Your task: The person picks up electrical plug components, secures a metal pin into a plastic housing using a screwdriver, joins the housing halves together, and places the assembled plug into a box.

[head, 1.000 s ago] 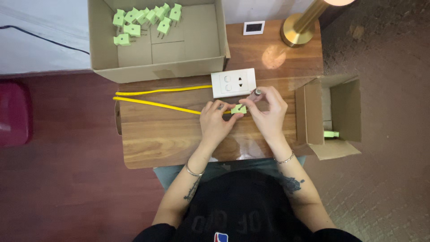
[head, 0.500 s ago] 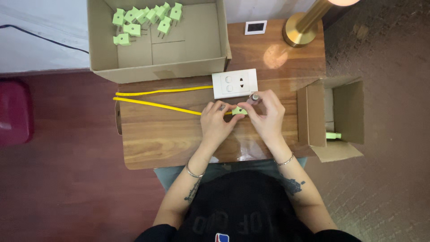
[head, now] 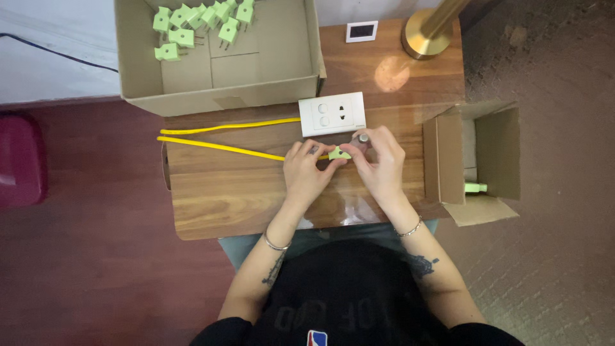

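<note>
My left hand (head: 307, 170) pinches a small light-green plug (head: 339, 153) at the end of a yellow cable (head: 218, 147) on the wooden table (head: 237, 198). My right hand (head: 381, 163) is closed around a thin tool with a silver tip (head: 363, 138), its fingers touching the plug's right side. Both hands meet just below a white wall socket plate (head: 332, 113) lying flat on the table. The cable loops left and back to the socket plate.
A large open cardboard box (head: 256, 70) at the table's far left holds several green plugs (head: 198, 25). A smaller cardboard box (head: 477, 160) stands at the right edge with one green piece (head: 475, 188) inside. A brass lamp base (head: 428, 38) and a small white card (head: 362, 31) sit at the back.
Both hands stayed together on the green plug, with only slight finger shifts. The cable and boxes have not moved.
</note>
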